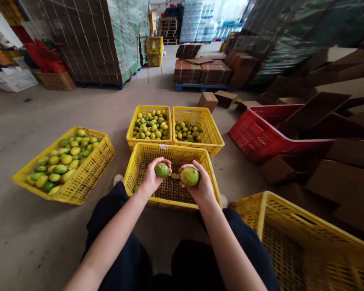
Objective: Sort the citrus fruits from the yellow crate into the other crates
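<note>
My left hand (152, 177) is closed around a green lemon (161, 170). In my right hand (204, 185) rests a larger, yellow-green lemon (189, 176), with the fingers curled about it. Both hands are held above the near yellow crate (188, 149), between my knees. A few lemons lie low in that crate, partly hidden by my hands. Just beyond it stand two more yellow crates: the far left crate (130, 128) is well filled with green and yellow lemons, and the far right crate (214, 127) has lemons gathered toward its left side.
To the left, a tilted yellow crate (101, 161) is heaped with lemons. A large yellow crate (264, 202) stands close by my right leg. Beyond it are a red crate (255, 131) and piled cardboard boxes (342, 178). Flattened cartons (214, 72) sit on a blue pallet (197, 87) ahead.
</note>
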`<state>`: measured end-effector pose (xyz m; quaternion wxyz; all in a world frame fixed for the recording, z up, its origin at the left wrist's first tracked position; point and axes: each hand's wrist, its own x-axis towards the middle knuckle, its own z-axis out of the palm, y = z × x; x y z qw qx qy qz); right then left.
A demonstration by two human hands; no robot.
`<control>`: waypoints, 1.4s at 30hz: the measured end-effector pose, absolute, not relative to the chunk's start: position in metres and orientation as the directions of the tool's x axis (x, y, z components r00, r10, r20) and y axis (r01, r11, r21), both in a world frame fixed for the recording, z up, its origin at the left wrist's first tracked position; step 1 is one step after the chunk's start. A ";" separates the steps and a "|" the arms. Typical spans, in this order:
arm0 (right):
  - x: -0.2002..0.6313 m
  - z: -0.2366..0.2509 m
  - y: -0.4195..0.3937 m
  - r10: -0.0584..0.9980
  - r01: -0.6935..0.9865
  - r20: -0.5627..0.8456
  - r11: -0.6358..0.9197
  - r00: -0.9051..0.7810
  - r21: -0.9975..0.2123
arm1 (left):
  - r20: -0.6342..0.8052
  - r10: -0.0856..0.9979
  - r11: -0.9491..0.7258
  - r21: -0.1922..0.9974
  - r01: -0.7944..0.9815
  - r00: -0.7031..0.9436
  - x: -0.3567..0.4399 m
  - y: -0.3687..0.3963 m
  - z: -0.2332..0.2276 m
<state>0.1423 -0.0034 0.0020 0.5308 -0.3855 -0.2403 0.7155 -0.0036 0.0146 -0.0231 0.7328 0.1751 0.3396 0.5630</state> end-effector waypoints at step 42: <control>0.145 -0.004 0.000 0.858 -0.617 -0.432 -0.505 -0.279 -0.604 | -0.585 0.804 0.353 0.322 -0.878 0.109 0.000 0.022 -0.019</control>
